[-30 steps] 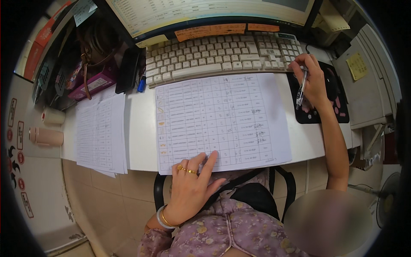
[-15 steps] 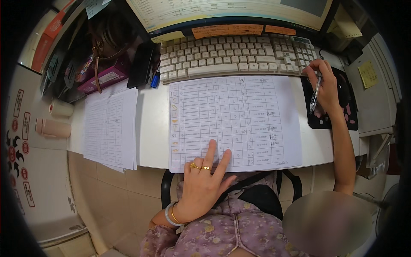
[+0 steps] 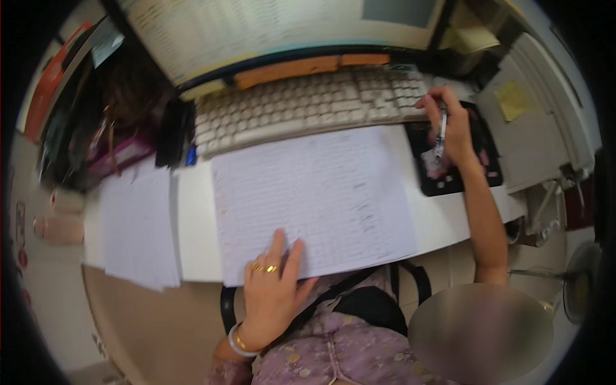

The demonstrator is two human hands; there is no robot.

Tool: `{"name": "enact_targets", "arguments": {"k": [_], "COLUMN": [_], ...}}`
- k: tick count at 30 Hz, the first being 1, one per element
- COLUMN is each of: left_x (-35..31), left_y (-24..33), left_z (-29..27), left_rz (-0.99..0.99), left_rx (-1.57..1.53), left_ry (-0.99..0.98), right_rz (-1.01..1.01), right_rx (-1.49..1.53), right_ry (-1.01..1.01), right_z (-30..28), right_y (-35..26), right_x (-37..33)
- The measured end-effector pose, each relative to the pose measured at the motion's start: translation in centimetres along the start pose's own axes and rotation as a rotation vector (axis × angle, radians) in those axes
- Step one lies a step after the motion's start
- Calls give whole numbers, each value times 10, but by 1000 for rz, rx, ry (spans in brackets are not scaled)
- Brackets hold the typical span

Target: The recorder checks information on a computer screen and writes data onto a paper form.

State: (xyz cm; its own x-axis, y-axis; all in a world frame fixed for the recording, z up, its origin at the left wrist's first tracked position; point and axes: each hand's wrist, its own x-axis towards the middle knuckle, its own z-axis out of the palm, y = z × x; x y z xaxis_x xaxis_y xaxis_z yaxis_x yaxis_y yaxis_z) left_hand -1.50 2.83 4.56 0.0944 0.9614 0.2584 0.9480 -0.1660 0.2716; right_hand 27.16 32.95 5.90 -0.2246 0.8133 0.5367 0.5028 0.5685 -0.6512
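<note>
My left hand [image 3: 273, 292], with gold rings and bracelets at the wrist, rests its outstretched fingers on the lower left part of a printed table sheet [image 3: 308, 192]. The sheet lies on the white desk, just in front of a keyboard [image 3: 276, 122]. A pen [image 3: 441, 136] is tucked in the curled fingers of my right hand [image 3: 457, 128], pointing down. That hand is at the keyboard's right end, over the near edge of the number keys and a black mouse pad [image 3: 433, 187]. Whether a fingertip presses a key cannot be made out. The sheet's print is blurred.
A lit monitor [image 3: 276, 32] stands behind the keyboard, orange strips along its lower edge. To the left lie a stack of printed sheets [image 3: 138, 224], a blue-capped pen [image 3: 191, 155] and a purple box [image 3: 125, 154]. Pinkish cylinders [image 3: 61, 229] stand farther left. A grey cabinet-like unit [image 3: 539, 122] stands at right.
The whole view has shifted and tilted, so desk and monitor appear farther left, and it is blurrier. Both hands keep nearly the same places on the sheet and by the number keys.
</note>
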Motion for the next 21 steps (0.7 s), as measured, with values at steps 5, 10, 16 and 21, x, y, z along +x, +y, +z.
{"name": "enact_targets", "arguments": {"k": [5,10,16,21], "left_x": [-5,-3,-2,-2], "left_y": [-2,-4,-4,-3], "left_z": [-3,-1,-1,3], "left_rz": [-40,1,-12,8], "left_rx": [27,26,52,43], "left_ry": [-32,-20,-6,17], "right_rz": [52,-161,-286,-364], "right_rx": [-20,-156,-146,-216], "right_ry": [120,115,-17,-132], "right_z": [-1,1,19,37], "right_y": [13,9,-15,-22], "right_x": [9,9,6,-3]}}
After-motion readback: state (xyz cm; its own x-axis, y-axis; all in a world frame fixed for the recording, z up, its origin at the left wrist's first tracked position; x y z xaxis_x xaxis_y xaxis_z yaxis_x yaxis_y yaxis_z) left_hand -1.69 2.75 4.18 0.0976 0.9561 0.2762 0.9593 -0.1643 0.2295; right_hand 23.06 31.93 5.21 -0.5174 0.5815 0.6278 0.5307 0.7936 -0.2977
